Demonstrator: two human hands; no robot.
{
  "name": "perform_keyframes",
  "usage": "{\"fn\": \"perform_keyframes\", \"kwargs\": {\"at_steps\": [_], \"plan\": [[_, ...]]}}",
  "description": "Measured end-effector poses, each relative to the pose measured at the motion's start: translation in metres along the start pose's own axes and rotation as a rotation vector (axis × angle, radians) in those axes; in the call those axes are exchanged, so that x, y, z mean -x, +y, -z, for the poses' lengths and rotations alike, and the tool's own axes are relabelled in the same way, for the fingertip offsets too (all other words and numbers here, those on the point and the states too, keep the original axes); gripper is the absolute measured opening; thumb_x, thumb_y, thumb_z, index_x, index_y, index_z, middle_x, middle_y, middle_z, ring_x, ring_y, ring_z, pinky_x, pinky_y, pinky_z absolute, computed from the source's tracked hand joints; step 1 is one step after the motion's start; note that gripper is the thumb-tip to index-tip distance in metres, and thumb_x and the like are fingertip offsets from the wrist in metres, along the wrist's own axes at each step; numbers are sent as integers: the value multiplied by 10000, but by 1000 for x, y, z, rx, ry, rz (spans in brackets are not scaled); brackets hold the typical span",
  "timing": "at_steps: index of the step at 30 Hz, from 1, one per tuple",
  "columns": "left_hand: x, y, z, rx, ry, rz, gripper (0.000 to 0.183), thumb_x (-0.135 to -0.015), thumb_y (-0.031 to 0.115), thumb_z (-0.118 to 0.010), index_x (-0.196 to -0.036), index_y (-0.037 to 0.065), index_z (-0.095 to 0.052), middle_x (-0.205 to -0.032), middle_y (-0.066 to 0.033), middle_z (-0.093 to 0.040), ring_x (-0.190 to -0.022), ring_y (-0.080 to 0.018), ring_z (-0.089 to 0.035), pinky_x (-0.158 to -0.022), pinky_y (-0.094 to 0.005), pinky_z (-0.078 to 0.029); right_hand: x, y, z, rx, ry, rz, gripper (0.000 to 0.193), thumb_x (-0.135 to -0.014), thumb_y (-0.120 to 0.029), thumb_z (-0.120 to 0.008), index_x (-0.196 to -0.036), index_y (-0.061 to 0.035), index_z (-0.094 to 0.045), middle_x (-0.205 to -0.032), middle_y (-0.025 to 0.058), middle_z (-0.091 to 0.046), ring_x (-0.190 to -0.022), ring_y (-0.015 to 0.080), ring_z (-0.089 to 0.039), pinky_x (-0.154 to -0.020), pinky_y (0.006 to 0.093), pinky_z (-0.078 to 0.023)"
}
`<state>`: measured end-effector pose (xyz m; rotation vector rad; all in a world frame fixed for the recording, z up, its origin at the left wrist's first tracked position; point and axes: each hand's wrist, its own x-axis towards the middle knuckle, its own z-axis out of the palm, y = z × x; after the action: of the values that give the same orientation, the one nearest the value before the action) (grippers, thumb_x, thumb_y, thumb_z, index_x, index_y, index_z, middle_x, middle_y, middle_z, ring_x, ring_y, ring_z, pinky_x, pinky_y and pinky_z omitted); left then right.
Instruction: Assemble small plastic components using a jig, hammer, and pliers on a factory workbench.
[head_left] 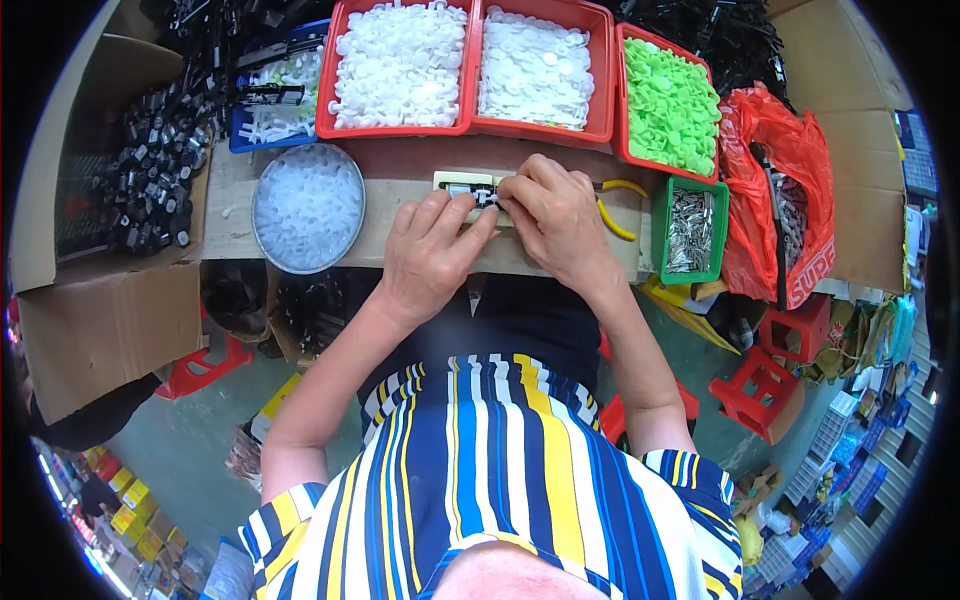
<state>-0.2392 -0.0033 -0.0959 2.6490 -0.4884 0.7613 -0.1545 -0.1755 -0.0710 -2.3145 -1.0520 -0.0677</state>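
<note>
On the bench in front of me sits a small cream block [452, 180], with a small black part [482, 194] showing white pieces lying in it. My left hand [430, 252] is closed at the block's near side, thumb and fingertips pressed against the black part. From the right, my right hand [556, 222] meets it with bent, pinched fingers at the part's right end. Whatever those fingertips pinch is hidden. Close by my right hand lie pliers with yellow handles [617, 222], partly covered by the hand.
Red bins of white plastic pieces [400, 68] and a red bin of green pieces [668, 105] line the back. A round tray of translucent pieces [308, 208] stands left. Rightward are a green tray of metal parts [690, 232] and a red bag [775, 140]. A cardboard box [115, 320] flanks the left.
</note>
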Motion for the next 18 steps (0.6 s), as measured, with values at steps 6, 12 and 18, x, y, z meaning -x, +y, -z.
{"fn": "perform_keyframes", "kwargs": {"at_steps": [6,12,18], "plan": [[-2,-2,3,-82,-96,-58,307,-800,203,-744,-1092,118,-701,-1035,-62,-586,-996,-247,-548,-833,-369,-405,-3,0,3,-28,-40,16,77,-812,-87,-648,-877,-49,-629,-870,78,-541,-883,263,-584,-747,407,-403],[-5,-8,5,-122,-114,-133,298,-808,208,-745,-1087,113,-704,-1019,-52,-592,-1010,-235,-551,-816,-375,-401,-14,8,11,-109,-202,10,59,-828,-82,-634,-864,-35,-636,-866,101,-544,-903,281,-586,-760,428,-411],[-7,-13,3,-144,-113,-192,306,-804,203,-749,-1094,115,-705,-1000,-51,-599,-1013,-240,-555,-824,-385,-398,-5,1,13,-25,-120,17,63,-841,-84,-641,-889,-43,-636,-873,95,-548,-907,288,-588,-772,421,-426]]}}
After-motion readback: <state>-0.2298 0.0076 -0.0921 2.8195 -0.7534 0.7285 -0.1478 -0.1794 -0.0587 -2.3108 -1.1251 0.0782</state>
